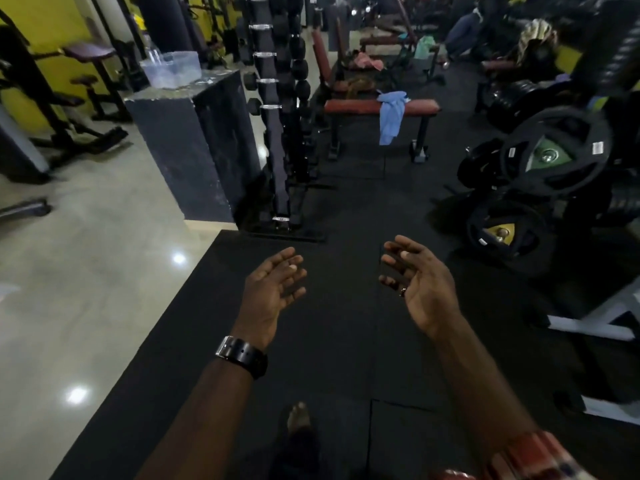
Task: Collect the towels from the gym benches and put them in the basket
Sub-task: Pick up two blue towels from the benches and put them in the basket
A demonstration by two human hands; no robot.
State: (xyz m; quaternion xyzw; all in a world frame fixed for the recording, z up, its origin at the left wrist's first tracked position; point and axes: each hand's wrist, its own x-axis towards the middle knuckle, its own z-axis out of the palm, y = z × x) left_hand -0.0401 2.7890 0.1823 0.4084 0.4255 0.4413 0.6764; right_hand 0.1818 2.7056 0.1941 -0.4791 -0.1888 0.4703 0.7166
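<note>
Head view shows the left hand (273, 292) and the right hand (419, 285) holding nothing, fingers loose and apart. A blue towel (391, 116) hangs over the red bench (349, 106), well ahead (a pink towel (369, 60) lies behind that bench). The step seems to be walking up; next, grab the blue towel.

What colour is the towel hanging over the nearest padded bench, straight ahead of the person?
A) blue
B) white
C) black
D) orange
A: the blue towel lies draped across the near bench, with its end hanging down below the pad.
</note>
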